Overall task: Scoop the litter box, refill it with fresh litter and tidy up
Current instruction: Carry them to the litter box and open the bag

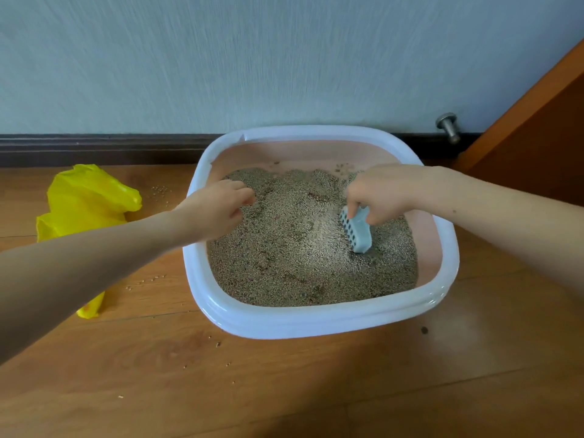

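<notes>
Two bare forearms reach forward from the bottom corners toward a litter box (316,320) on a wooden floor (284,390). The left arm comes in from the lower left, and the left hand (218,205) hovers palm-down over the box's left side. Its fingers (245,194) are curled loosely inward, half closed, with nothing visibly held between them; whether the fingertips touch the litter (284,257) cannot be told.

The right arm comes in from the right edge, wrist bent downward. The right hand (384,192) is closed around the top of a pale blue litter scoop (357,230), fingers wrapped over its handle end. The scoop hangs below the fingers, tilted, with its slotted face turned left and its lower edge pushed into the grey-brown litter.

The litter box has a white rim and a pink inner wall, and the litter fills its bottom directly under both hands. A crumpled yellow plastic bag (85,200) lies on the floor left of the left hand, well apart from the box, partly hidden by the left forearm. Loose grains are scattered on the floor near it. Beyond the fingers is a pale wall (252,58) with a dark baseboard, a metal door stop (448,126), and an orange-brown door (537,137) at the far right. No brand, label or writing can be read.
</notes>
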